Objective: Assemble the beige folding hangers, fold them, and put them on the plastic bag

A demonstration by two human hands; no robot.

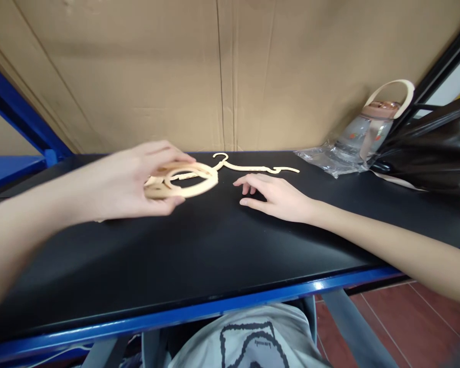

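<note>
My left hand (138,181) is closed around a cream plastic ring piece (189,180), holding it just above the black tabletop (214,245). The hand is slightly blurred. My right hand (274,197) rests on the tabletop to the right of the ring, fingers spread and slightly bent, holding nothing. A thin cream hanger (253,166) lies flat on the table just behind my right hand's fingertips, its hook toward the ring.
A water bottle with a cream strap (371,122) lies on clear plastic wrap at the back right. A black plastic bag (433,153) sits at the far right. A cardboard wall (214,71) backs the table. The blue table edge (214,306) runs along the front.
</note>
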